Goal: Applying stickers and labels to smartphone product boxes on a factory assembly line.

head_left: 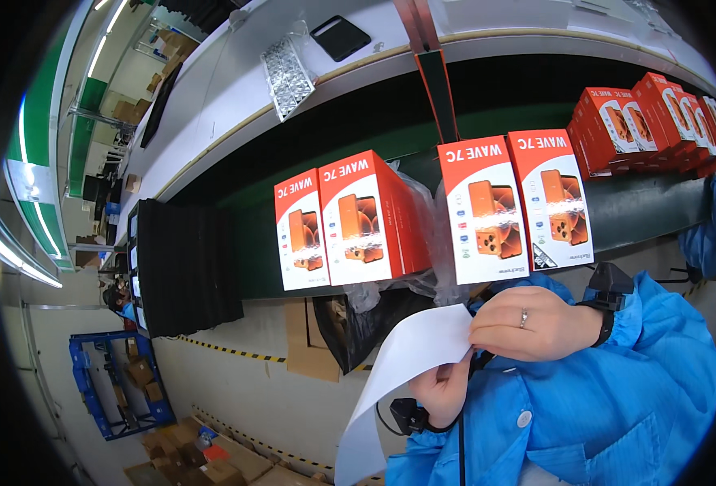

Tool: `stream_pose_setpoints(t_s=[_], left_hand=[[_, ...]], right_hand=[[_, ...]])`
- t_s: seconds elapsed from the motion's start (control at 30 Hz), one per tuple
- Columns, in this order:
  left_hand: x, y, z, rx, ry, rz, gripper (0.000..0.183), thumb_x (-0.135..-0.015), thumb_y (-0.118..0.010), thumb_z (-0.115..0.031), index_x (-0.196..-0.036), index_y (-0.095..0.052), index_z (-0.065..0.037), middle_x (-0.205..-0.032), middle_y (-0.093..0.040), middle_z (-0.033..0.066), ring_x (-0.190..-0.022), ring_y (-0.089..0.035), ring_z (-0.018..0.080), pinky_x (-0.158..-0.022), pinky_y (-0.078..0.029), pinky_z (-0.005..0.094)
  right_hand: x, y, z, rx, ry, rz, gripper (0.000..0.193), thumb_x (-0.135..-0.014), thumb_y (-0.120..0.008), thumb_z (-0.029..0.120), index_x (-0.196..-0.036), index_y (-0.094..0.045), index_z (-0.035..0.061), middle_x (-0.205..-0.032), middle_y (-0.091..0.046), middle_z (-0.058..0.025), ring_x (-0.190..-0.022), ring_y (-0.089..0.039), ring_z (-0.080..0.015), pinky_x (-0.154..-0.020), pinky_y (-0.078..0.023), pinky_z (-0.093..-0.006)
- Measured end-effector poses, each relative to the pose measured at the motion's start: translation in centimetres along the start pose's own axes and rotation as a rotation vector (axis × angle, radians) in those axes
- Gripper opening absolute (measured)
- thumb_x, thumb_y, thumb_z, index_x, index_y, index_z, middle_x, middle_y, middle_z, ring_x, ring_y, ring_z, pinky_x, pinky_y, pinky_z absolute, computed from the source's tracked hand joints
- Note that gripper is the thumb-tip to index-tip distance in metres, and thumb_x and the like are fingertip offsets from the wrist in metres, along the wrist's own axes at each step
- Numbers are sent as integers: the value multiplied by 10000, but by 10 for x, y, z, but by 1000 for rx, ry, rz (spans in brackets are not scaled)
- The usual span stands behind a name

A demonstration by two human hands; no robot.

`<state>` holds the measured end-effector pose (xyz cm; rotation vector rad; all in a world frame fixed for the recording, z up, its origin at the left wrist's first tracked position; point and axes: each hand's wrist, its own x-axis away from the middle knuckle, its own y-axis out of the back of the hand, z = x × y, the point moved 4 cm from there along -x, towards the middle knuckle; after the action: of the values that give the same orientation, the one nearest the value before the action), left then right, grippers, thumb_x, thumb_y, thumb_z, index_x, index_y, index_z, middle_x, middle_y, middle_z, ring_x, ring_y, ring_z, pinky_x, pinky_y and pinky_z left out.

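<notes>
My right hand [528,324], with a ring on one finger, is closed on the edge of a curved white sheet [406,348]. Below it, my left hand [443,390] pinches the same sheet near that edge; its fingertips are partly hidden behind the paper. The sheet droops down to the left, and its visible side is blank. Just beyond my hands stand red and white phone boxes in two groups, a left pair [358,235] and a right pair [483,219]. Each shows an orange phone picture. Crumpled clear plastic [435,227] lies between the two groups.
The boxes stand on a dark green conveyor belt [252,267]. More red boxes [617,130] cluster at the far right, near another person's blue sleeve [710,223]. A black phone-like slab [340,38] and a clear packet [287,77] lie on the white shelf. Black foam sheets [188,267] stand left.
</notes>
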<state>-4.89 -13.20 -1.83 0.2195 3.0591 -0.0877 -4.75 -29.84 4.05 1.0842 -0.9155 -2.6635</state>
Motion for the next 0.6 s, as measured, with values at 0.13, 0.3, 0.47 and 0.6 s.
stream_pose_setpoints(t_s=[0.13, 0.3, 0.47, 0.6], left_hand=[[-18, 12, -3, -8, 6, 61, 258, -786, -677, 69, -1037, -618, 59, -1042, -622, 133, -879, -608, 147, -724, -497, 232], [-25, 16, 2, 249, 91, 26, 267, -789, -654, 45, -1050, -599, 52, -1036, -610, 146, -952, -602, 241, -876, -465, 322], [-43, 33, 12, -224, 199, 153, 280, -943, -495, -148, -1126, -520, 63, -997, -602, 152, -849, -557, 192, -759, -441, 318], [-51, 49, 12, -241, 83, -129, 288, -932, -472, -141, -987, -595, 114, -877, -653, 209, -784, -633, 268, -697, -467, 355]], right_hand=[[-8, -13, 0, 45, -32, 17, 210, -736, -635, 109, -922, -594, 21, -967, -616, -119, -831, -637, -258, -709, -536, -319], [-21, -19, 2, 137, -191, 109, 162, -732, -623, 101, -865, -591, 14, -1020, -613, -137, -823, -651, -246, -669, -549, -309], [-26, -9, -2, 25, -212, 305, 110, -786, -629, 123, -826, -585, 30, -964, -595, -110, -762, -642, -215, -630, -532, -307], [-32, 14, -42, -263, -694, 338, 195, -807, -644, 197, -799, -628, 2, -793, -614, -105, -661, -629, -202, -608, -499, -295]])
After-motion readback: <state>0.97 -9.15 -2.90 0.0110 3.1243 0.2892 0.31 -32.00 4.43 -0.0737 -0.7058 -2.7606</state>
